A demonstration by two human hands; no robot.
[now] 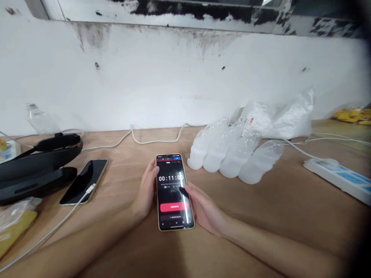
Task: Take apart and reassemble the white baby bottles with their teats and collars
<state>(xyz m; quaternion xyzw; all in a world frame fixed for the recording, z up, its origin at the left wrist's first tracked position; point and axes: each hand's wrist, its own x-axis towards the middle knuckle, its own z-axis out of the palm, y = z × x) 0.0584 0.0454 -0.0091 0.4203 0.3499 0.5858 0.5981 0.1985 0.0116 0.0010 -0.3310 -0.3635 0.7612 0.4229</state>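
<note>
A smartphone (174,197) in a pale case is held upright toward me, above the brown table. Its dark screen shows a timer reading 00:11:00 and a wide red button low down. My left hand (147,189) grips the phone's left edge, thumb at the upper side. On the right edge, my right hand (204,206) holds it with the thumb beside the screen; the other fingers of both hands are mostly hidden behind the phone. Several clear plastic shell-like pieces (232,152) lie in a row on the table, behind and right of my right hand.
A second phone (84,181) with a white cable plugged in lies left, near a black headset-like device (40,162). A yellow packet (17,224) is at the left edge. White plastic bags (278,117) lean on the wall; a power strip (339,177) lies right.
</note>
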